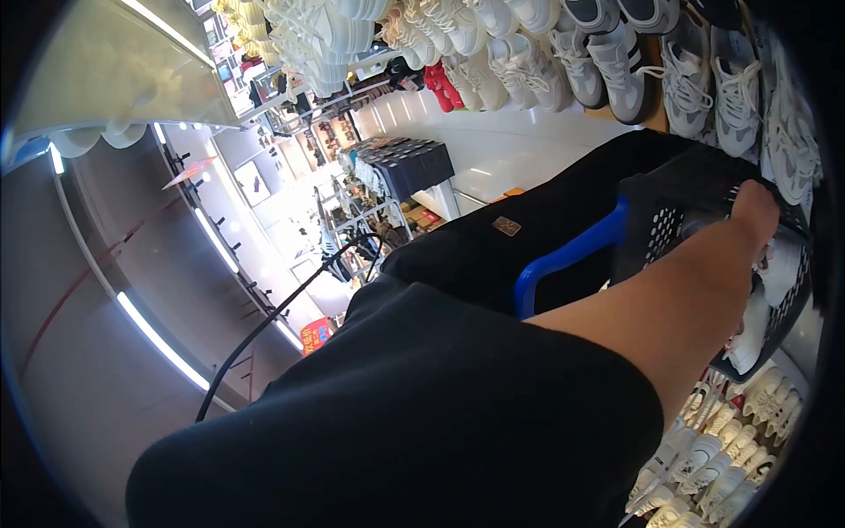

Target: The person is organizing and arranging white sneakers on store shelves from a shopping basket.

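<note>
My right hand (757, 209) is curled at the edge of a dark perforated basket (660, 236), closed on it as far as I can see. The basket has a blue handle (568, 251). White shoes (748, 330) lie inside, partly behind my forearm. Small skin-coloured patches show beside these shoes, past the forearm; they may be fingers of my left hand, but most of that area is hidden and its grip cannot be made out.
The view is strongly tilted. Rows of sneakers (616, 70) line the top, and more pale shoes (704, 458) stand at the lower right. My black clothing (396, 396) fills the lower middle, crossed by a black cable (282, 308). Farther off is a dark display stand (422, 172).
</note>
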The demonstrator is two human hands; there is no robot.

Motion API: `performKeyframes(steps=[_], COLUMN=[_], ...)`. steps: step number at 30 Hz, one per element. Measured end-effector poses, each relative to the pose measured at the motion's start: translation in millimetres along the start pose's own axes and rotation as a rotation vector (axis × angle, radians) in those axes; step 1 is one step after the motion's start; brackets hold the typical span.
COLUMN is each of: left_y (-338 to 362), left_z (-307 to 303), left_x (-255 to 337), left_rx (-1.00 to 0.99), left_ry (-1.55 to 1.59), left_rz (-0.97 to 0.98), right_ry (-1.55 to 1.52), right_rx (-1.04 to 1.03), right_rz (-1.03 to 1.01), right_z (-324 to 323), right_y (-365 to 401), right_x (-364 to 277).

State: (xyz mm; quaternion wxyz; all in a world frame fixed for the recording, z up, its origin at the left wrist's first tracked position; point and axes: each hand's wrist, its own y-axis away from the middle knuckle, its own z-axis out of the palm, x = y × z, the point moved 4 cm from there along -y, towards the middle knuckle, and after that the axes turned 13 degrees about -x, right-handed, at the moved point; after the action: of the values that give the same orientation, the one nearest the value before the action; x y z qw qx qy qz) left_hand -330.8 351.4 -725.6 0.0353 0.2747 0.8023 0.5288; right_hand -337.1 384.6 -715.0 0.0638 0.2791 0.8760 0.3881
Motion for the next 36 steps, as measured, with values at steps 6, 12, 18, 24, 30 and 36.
performKeyframes(steps=[6, 12, 18, 24, 30, 36], left_y=[-1.0, -5.1, -2.4, -3.0, -5.5, -7.4], left_z=[3.2, 1.5, -3.6, -5.5, -5.7, -8.0], left_x=[10.5, 23.1, 26.7, 27.0, 29.3, 29.0], left_rx=[-0.009, -0.007, -0.012, -0.016, -0.015, -0.018], left_ry=[-0.005, 0.009, 0.011, 0.005, 0.002, -0.001], left_rz=[0.011, 0.007, -0.011, -0.027, -0.044, -0.063], right_ry=[0.115, 0.169, 0.220, 0.179, 0.034, 0.145], right_rx=[-0.002, -0.011, -0.106, 0.043, -0.092, -0.033], right_rz=[-0.002, -0.032, -0.034, 0.036, 0.032, 0.023], right_z=[-12.0, -14.5, -27.8, -36.1, -31.6, -32.5], right_y=[-9.9, -16.4, -11.3, -1.7, -8.6, -6.7], right_x=[-4.5, -8.7, -15.4, -19.2, -16.0, -17.2])
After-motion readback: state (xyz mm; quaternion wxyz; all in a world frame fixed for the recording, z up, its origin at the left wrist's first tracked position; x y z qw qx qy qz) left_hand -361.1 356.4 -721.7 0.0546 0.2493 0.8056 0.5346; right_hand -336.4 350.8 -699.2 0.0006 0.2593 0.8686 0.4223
